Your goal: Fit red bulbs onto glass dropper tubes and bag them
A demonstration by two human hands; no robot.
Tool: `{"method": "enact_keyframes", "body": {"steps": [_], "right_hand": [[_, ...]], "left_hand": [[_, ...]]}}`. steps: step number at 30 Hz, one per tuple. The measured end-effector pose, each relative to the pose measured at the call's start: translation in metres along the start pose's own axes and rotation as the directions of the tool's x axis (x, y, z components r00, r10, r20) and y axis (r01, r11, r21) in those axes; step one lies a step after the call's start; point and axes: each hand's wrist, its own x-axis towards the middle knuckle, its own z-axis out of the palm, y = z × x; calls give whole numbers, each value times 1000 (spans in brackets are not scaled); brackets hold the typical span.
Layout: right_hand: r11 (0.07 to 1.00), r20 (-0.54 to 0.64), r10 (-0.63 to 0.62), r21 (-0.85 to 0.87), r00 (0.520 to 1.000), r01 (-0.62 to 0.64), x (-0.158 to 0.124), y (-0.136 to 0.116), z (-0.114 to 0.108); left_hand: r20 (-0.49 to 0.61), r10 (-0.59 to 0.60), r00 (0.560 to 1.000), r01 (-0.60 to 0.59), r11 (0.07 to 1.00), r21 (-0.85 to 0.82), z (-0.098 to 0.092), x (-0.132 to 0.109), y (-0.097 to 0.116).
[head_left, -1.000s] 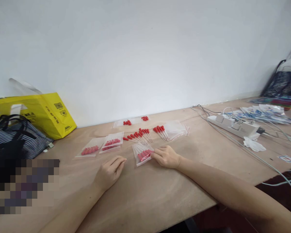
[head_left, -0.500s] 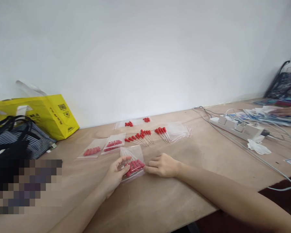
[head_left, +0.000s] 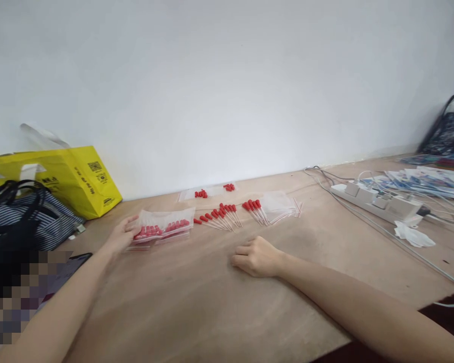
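My left hand (head_left: 124,234) is at the left of the table, fingers closed on the edge of a clear zip bag (head_left: 148,231) of red-bulbed droppers. This bag lies over others like it, beside another filled bag (head_left: 177,225). My right hand (head_left: 256,257) rests on the tabletop with its fingers curled in and nothing visible in them. Beyond it lie loose droppers (head_left: 227,214) with red bulbs and thin clear stems, and a smaller group of droppers (head_left: 254,206). Flat clear bags (head_left: 278,205) are stacked to their right.
More red-bulbed droppers (head_left: 201,193) lie on plastic near the wall. A yellow bag (head_left: 94,186) and a striped bag (head_left: 62,222) stand at the left. A power strip (head_left: 378,201) with cables, a crumpled tissue (head_left: 414,234) and printed packets (head_left: 427,181) are at the right.
My left hand has carried the filled bag leftward from the table's middle onto the other filled bags. My right hand has stayed nearly in place. Another person's hand at far right has left view.
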Motion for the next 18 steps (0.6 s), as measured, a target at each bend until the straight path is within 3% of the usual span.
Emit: {"method": "enact_keyframes", "body": {"steps": [4, 8, 9, 11, 12, 14, 15, 17, 18], "right_hand": [[1000, -4, 22, 20, 1000, -22, -1, -1, 1], [986, -26, 166, 28, 986, -166, -1, -6, 5], [972, -35, 234, 24, 972, -233, -1, -5, 7], [912, -56, 408, -4, 911, -409, 1, 4, 9], [861, -68, 506, -26, 860, -509, 1, 12, 9], [704, -94, 701, -66, 707, -707, 2, 37, 7], [610, -88, 783, -86, 616, -788, 0, 52, 6], [378, -13, 923, -139, 384, -915, -6, 82, 2], [324, -2, 945, -153, 328, -934, -10, 95, 0]], "left_hand": [[-18, -53, 998, 55, 990, 131, 6, 0, -4], [-112, 8, 994, 18, 971, 236, 19, -19, 29], [-106, 62, 992, -35, 970, 241, 24, -27, 44], [12, 294, 956, -291, 938, 189, 33, -44, 77], [74, 377, 923, -384, 914, 134, 37, -52, 93], [174, 455, 873, -466, 884, 27, 42, -65, 118], [201, 469, 860, -477, 879, -11, 43, -69, 127], [219, 477, 851, -477, 877, -55, 44, -73, 135], [222, 468, 855, -466, 882, -64, 44, -73, 136]]}}
